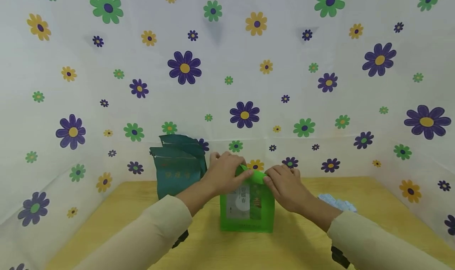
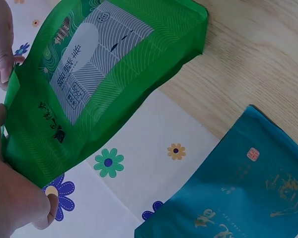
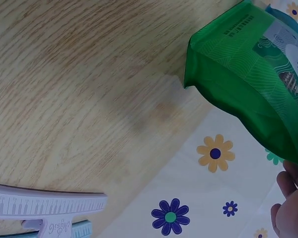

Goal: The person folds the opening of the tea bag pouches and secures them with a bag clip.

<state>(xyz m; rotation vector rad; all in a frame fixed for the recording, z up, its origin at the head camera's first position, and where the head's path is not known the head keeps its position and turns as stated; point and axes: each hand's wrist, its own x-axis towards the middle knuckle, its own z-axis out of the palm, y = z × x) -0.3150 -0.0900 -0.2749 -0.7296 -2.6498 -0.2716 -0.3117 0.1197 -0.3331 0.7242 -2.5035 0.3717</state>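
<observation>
A green printed pouch (image 1: 249, 224) stands upright on the table between both hands, its top edge bent over. My left hand (image 1: 225, 173) pinches the top at the left, thumb on the near side. At the top right corner, my right hand (image 1: 289, 187) grips the same edge. The left wrist view shows the green pouch (image 2: 119, 94) with a pale label panel, and the left hand (image 2: 20, 193) on its top edge. In the right wrist view only the pouch's side (image 3: 238, 74) and part of the right hand (image 3: 294, 210) appear.
Two teal pouches (image 1: 177, 179) stand one behind the other, left of the green pouch. Pale blue items (image 1: 337, 203) lie to the right; close up, one is a lilac clip-like bar (image 3: 44, 203) with stripe markings. A flowered cloth (image 1: 227, 92) hangs behind the wooden table (image 1: 298, 238).
</observation>
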